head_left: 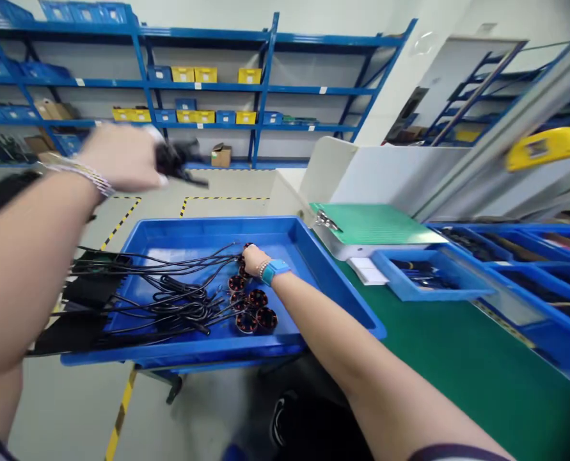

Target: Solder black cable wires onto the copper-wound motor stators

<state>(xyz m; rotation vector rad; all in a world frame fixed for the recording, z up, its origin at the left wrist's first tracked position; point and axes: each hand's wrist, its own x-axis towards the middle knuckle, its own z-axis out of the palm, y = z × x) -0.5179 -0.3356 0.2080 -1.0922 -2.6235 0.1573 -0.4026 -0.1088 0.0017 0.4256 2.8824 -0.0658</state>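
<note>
Two bare hands work above a blue plastic tray [217, 352]: the right hand's [254, 259] fingers sit together against round black copper-wound motors [256, 298] in it; the blurred left hand [116, 157] clamps a black object [175, 160].

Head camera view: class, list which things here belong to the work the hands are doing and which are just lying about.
In use: left hand holding a blurred black wired part; right hand touching round motors with black leads in a blue tray.

Lying about: green clipboard; small blue tray; blue divided bins; blue steel shelving.
</note>
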